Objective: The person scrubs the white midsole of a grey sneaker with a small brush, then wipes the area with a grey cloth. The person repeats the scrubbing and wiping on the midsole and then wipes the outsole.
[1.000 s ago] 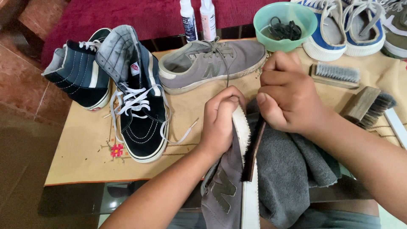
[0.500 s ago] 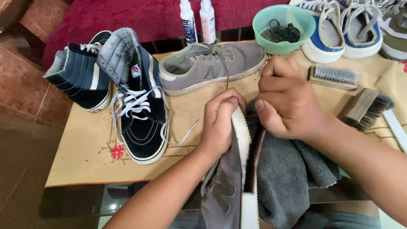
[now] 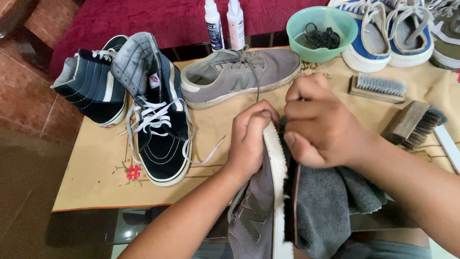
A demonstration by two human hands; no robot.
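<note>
My left hand [image 3: 251,139] grips the toe of a grey suede sneaker [image 3: 254,216], which lies on its side with its white sole [image 3: 275,163] facing right. My right hand [image 3: 321,127] is closed around a wooden brush [image 3: 290,211]. The brush's dark bristles press against the white sole edge. A grey cloth [image 3: 330,201] lies bunched under my right wrist, at the near edge of the table.
On the beige mat [image 3: 96,163] lie the matching grey sneaker [image 3: 239,76], two black high-tops [image 3: 158,129] [image 3: 93,88], two spare brushes [image 3: 378,88] [image 3: 412,122] and a green bowl [image 3: 321,33] holding black laces. Behind stand two spray bottles [image 3: 213,19] and blue sneakers [image 3: 378,29].
My right hand with the brush has slid a little toward me along the sole. The left hand and the sneaker have stayed almost still.
</note>
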